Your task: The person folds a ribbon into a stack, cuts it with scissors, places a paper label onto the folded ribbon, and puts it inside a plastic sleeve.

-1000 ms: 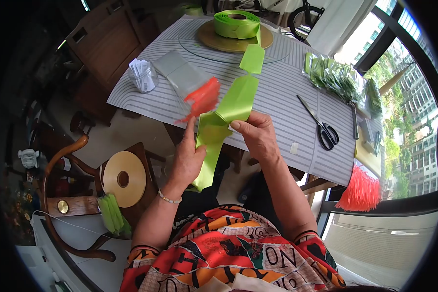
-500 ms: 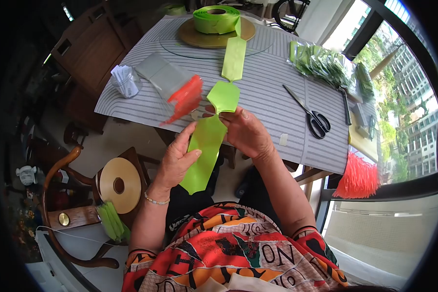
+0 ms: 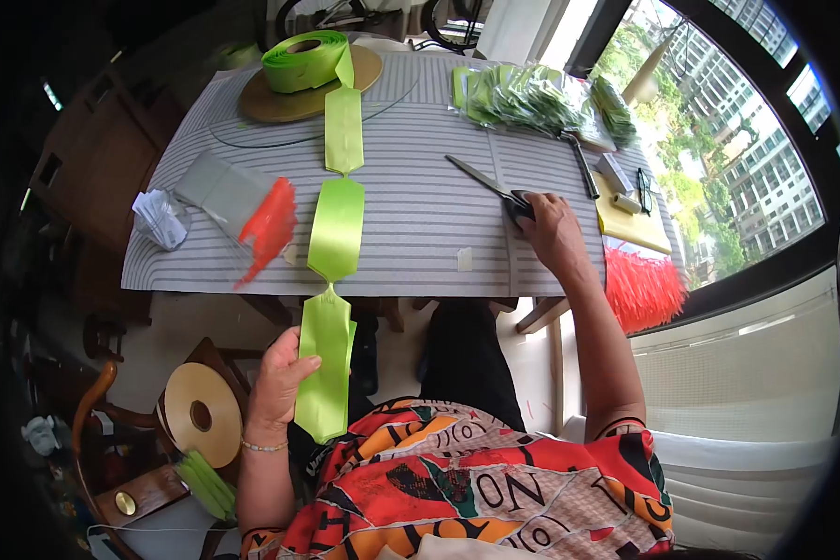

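Observation:
In my left hand (image 3: 281, 375) is the end of a green ribbon (image 3: 336, 227), pinched under the thumb below the table's front edge. The ribbon is drawn in at intervals into wide sections and runs up the table to a green roll (image 3: 305, 62) on a round wooden board (image 3: 364, 78). My right hand (image 3: 553, 231) is closed over the black handles of the scissors (image 3: 477, 175), which lie on the striped table. Their blades point to the back left. How the fingers sit in the handles is partly hidden.
Left on the striped cloth (image 3: 411, 233) are a holder of white slips (image 3: 161, 221) and clear bags (image 3: 217, 191) with red strips (image 3: 271, 229). Packed green bundles (image 3: 523, 98) lie at the back right, red fringe (image 3: 639, 287) at the right edge. A cream roll (image 3: 201, 415) rests on a chair.
My right hand has let go of the ribbon and moved right to the scissors. My left hand has moved down and left with the ribbon, stretching it out. The view has shifted right.

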Demonstrator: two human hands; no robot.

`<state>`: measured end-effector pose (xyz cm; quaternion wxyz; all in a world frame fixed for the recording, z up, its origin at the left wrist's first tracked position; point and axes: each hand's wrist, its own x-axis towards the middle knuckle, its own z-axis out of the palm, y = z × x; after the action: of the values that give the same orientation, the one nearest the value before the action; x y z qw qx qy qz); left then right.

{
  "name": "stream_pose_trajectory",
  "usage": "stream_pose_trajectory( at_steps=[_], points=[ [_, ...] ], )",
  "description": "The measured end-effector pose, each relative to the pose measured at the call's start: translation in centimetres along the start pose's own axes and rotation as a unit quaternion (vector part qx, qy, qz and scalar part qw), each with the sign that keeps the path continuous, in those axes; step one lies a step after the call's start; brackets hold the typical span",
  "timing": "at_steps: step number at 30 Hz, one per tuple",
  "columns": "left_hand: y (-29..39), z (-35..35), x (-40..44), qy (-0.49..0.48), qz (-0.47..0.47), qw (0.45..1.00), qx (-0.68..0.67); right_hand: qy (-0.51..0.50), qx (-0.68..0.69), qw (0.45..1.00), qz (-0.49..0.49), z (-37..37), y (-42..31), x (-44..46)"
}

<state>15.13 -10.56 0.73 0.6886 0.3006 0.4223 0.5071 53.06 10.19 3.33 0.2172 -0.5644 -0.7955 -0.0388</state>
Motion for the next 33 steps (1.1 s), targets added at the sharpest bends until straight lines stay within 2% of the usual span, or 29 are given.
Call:
stream_pose_trajectory(
  at_steps=[3, 6, 7, 10, 11, 14, 16, 18, 20, 22, 24, 26, 28, 29, 32, 33],
  points=[
    [-1.6, -0.8, -0.9, 0.028, -0.006, 0.999, 0.018, -0.041, -0.033, 0.998, 0.038, -0.1, 0.0, 0.3],
    [-2.6, -1.9, -2.0, 0.051, -0.011, 0.998, 0.019, -0.072, 0.055, 0.990, 0.108, 0.0, 1.1, 1.0],
    [-2.5, -1.9, -2.3, 0.057, -0.010, 0.998, 0.018, -0.077, 0.041, 0.990, 0.112, 0.0, 1.5, 0.9],
    [-2.4, -2.2, -2.5, 0.065, -0.010, 0.998, 0.025, -0.047, -0.097, 0.993, 0.050, 0.4, 1.2, 0.2],
    [-2.4, -2.3, -2.4, 0.068, -0.010, 0.997, 0.029, -0.064, -0.105, 0.991, 0.053, 0.5, 1.3, 0.5],
    [-1.9, -2.3, -2.4, 0.048, -0.040, 0.998, 0.029, -0.095, -0.091, 0.990, 0.048, 0.2, 1.4, 1.0],
    [-2.0, -2.4, -2.5, 0.077, -0.022, 0.995, 0.056, -0.121, -0.079, 0.989, 0.033, -0.9, 0.8, 0.8],
    [-2.1, -2.8, -2.6, 0.096, -0.018, 0.993, 0.061, -0.125, -0.026, 0.992, 0.016, -2.6, -0.6, -0.4],
    [-2.2, -3.4, -2.6, 0.104, -0.028, 0.991, 0.082, -0.136, 0.082, 0.987, 0.011, -3.7, -1.8, -2.2],
    [-2.4, -4.1, -2.4, 0.097, -0.015, 0.991, 0.091, -0.267, 0.251, 0.925, 0.102, -6.7, -6.0, -4.0],
    [-2.3, -4.5, -2.5, 0.103, -0.027, 0.988, 0.109, -0.314, 0.346, 0.883, 0.038, -5.2, -6.2, -7.5],
    [-2.1, -4.6, -2.6, 0.113, -0.033, 0.986, 0.122, -0.364, 0.368, 0.854, -0.055, -3.6, -8.4, -9.8],
    [-2.3, -4.7, -2.5, 0.119, -0.018, 0.983, 0.139, -0.403, 0.373, 0.834, -0.060, -0.2, -8.9, -11.8],
    [-2.4, -4.8, -2.5, 0.122, -0.009, 0.981, 0.148, -0.445, 0.366, 0.815, -0.058, 1.2, -9.1, -12.0],
    [-2.4, -5.1, -2.7, 0.123, -0.008, 0.982, 0.143, -0.525, 0.442, 0.726, 0.042, 5.7, -10.1, -12.8],
    [-2.4, -5.3, -2.8, 0.127, -0.002, 0.979, 0.157, -0.547, 0.443, 0.709, 0.047, 5.9, -11.1, -12.2]
  ],
)
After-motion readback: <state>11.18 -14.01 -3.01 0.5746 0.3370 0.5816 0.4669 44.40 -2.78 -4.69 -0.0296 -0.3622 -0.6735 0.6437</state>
